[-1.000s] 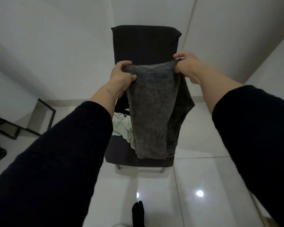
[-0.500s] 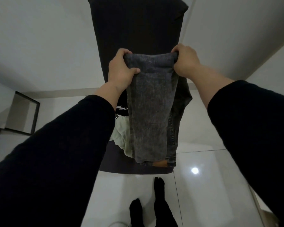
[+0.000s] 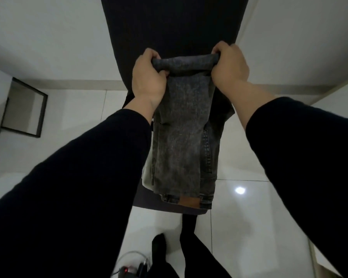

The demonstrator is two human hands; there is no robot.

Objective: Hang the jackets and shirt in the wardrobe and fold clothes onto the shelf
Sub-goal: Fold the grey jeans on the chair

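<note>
A pair of dark grey washed jeans [image 3: 181,125] hangs folded lengthwise in front of me, its waistband with a brown leather patch at the bottom. My left hand [image 3: 148,77] grips the left end of the top fold. My right hand [image 3: 228,67] grips the right end, and the cloth stretches taut between them. Behind the jeans stands a dark fabric chair [image 3: 169,23]. A pale garment [image 3: 146,177] lies on its seat, mostly hidden by the jeans and my left sleeve.
White glossy floor tiles [image 3: 249,217] lie below, with my dark-socked feet [image 3: 159,245] near the chair's front edge. A black metal frame [image 3: 24,109] stands at the left by the wall. A small device with a red light and cable [image 3: 129,269] sits on the floor at the bottom.
I have stepped closer to the chair and my view has tilted down. Both hands kept their hold and pulled the top fold of the jeans tighter.
</note>
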